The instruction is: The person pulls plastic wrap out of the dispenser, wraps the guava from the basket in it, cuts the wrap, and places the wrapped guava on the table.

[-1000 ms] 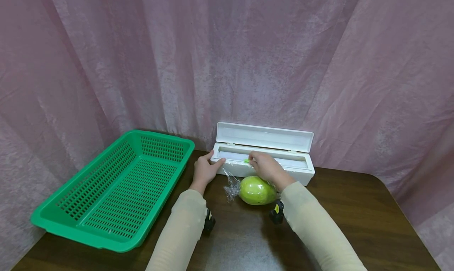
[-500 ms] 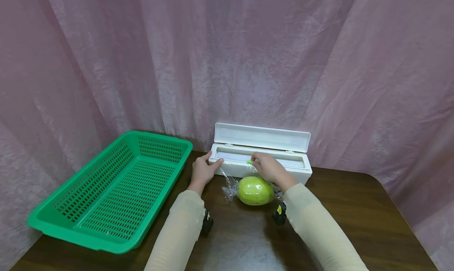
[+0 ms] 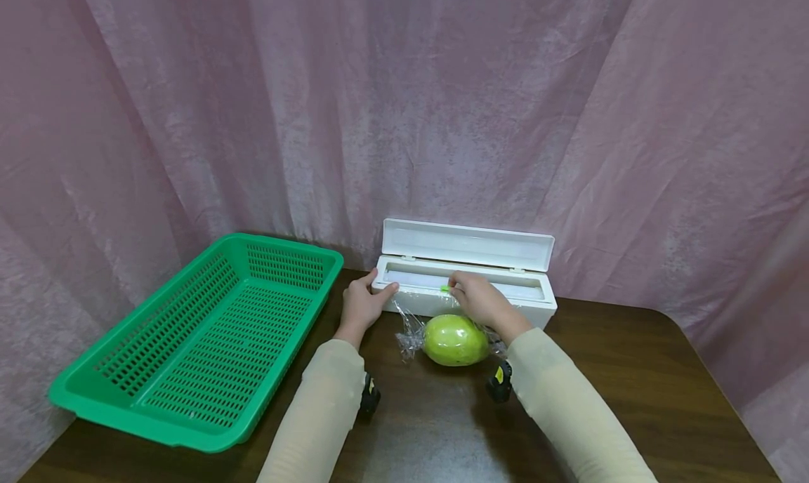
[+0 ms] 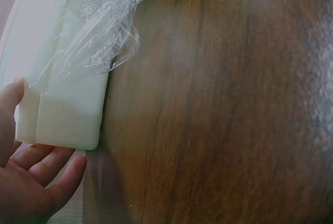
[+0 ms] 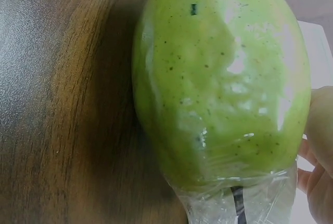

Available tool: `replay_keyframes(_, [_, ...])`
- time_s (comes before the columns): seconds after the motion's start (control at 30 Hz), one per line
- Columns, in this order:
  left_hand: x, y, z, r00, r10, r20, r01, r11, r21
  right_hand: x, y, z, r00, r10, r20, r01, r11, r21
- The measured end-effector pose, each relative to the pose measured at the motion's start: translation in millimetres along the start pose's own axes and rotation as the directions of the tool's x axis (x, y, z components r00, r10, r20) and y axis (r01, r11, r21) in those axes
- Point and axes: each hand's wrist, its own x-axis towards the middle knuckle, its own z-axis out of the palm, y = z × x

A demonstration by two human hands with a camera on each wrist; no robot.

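Observation:
A white cling film dispenser [image 3: 411, 300] stands at the back of the table with its lid raised. My left hand [image 3: 362, 307] grips its left end, thumb on the front top edge and fingers against the end wall. Between thumb and fingertips my right hand [image 3: 477, 300] pinches a small green slide cutter [image 3: 445, 288] on the front rim. Just in front lies a smooth, speckled green oval fruit [image 5: 223, 78], wrapped in clear film and below my right wrist. Bunched film [image 4: 104, 31] sticks out from the fruit and overlaps the dispenser's front in the left wrist view.
To the left, a large green perforated plastic basket [image 3: 329, 262] sits on the dark wooden table [image 3: 619, 371]. A pink curtain [image 3: 404, 118] hangs right behind the dispenser. Each wrist carries a small black camera [image 3: 371, 395].
Over the last second my right hand has slid the green cutter a little to the right along the rim. The left hand has kept its grip, and the head view has shifted slightly.

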Motion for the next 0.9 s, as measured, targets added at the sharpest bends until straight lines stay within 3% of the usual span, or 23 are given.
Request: replay_keyframes(0.9, [2.5,-3.1,1.6,1.000,-0.011,0.012,0.011,1.000,-0.008,-0.9,5.1,1.7,1.000,-0.008,-0.020,0.007,1.000,-0.026])
